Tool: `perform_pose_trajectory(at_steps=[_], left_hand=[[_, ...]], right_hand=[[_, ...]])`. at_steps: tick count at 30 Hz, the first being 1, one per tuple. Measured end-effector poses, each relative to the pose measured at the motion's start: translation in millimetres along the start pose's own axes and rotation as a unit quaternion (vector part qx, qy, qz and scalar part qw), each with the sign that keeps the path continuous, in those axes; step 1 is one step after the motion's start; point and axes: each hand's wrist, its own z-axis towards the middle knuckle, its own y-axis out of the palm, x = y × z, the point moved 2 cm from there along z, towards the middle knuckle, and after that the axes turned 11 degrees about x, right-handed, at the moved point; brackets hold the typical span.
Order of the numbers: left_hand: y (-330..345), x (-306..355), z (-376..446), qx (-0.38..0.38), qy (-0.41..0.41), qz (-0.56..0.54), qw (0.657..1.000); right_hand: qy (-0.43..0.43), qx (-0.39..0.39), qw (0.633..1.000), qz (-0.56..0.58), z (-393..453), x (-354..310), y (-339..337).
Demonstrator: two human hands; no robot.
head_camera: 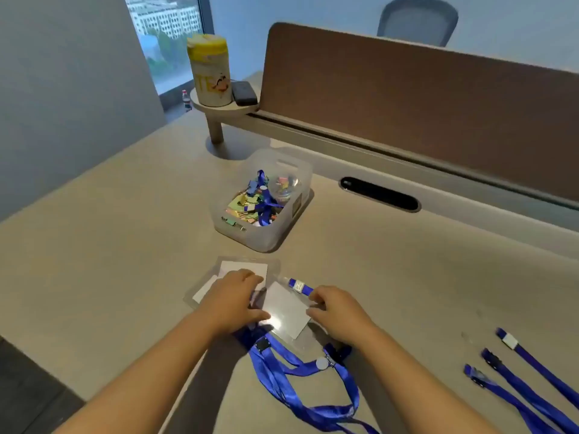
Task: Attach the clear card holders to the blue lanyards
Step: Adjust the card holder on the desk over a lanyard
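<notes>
A clear card holder (pixel 286 310) with a white card inside lies flat on the desk between my hands. My left hand (pixel 233 300) pinches its left edge. My right hand (pixel 336 308) grips its right edge, fingers curled. Just beyond my right hand pokes out a blue lanyard end (pixel 300 286) with a metal clip. A tangle of blue lanyards (pixel 297 377) lies near the desk's front, under my wrists. More clear card holders (pixel 241 267) are stacked behind my left hand.
Three separate blue lanyards (pixel 526 374) lie at the right front. A translucent bin (pixel 266 236) of coloured binder clips stands behind the holders. A cable slot (pixel 379 194), brown divider (pixel 407 98) and a shelf with a yellow-lidded canister (pixel 210 73) are further back.
</notes>
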Motion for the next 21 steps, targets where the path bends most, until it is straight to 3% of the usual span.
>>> perform_pose_trajectory(at_steps=[5,13,17,21], left_hand=[[18,4,10,0.02,0.017,0.041,0.999],[31,2,13,0.042,0.031,0.045,0.998],[28,6,13,0.054,0.02,-0.012,0.998],[19,14,18,0.093,-0.037,-0.182,0.978]], right_hand=[[0.001,0.014,0.999,-0.042,10,5,16],[0.045,0.043,0.998,0.032,20,12,24],[0.076,0.049,0.981,0.172,20,12,21],[0.057,0.087,0.962,0.251,18,7,7]])
